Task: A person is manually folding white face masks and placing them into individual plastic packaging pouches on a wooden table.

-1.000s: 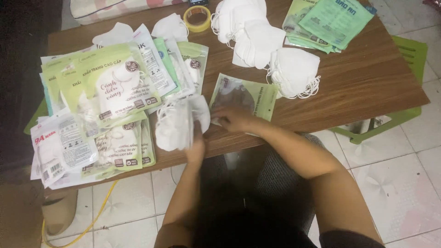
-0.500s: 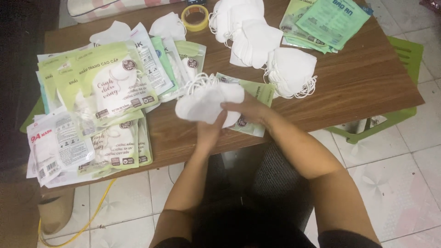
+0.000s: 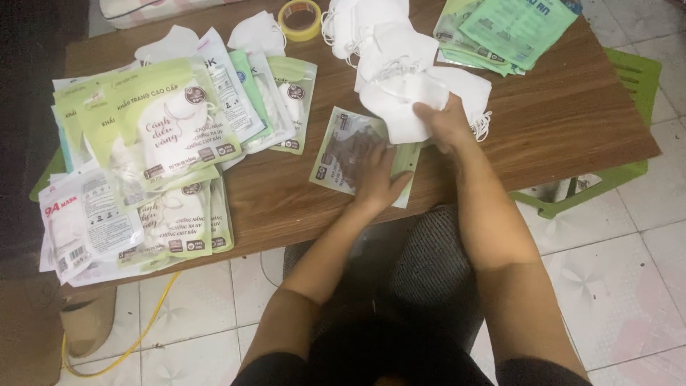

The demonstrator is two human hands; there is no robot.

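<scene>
Right hand: the right hand [image 3: 444,123] is closed on a white face mask [image 3: 400,107], thumb on top and fingers curled under its near edge, holding it just over the heap of loose white masks [image 3: 371,32] at the far side of the wooden table [image 3: 572,121].
Left hand: the left hand [image 3: 377,179] lies flat, fingers spread, pressing on a clear-fronted green pouch [image 3: 341,146] near the table's front edge — it pins the pouch and grasps nothing.
Mask's feel: I'd judge it very light and soft, a folded cloth-like shell that dents under a pinch; the edge or fold is the sound place to take it, as the ear loops look likely to snag on neighbours.
Pouch's feel: thin, glossy film, probably slippery and floppy — a flat palm holds it steadier than a pinch would.
Around: filled green and white packets [image 3: 153,129] are fanned at the left, flat green pouches [image 3: 514,25] at the far right, a roll of tape [image 3: 300,18] at the back.
Hard to tell: the right fingertips are hidden under the mask, and whether the pouch mouth is open I cannot make out.
</scene>
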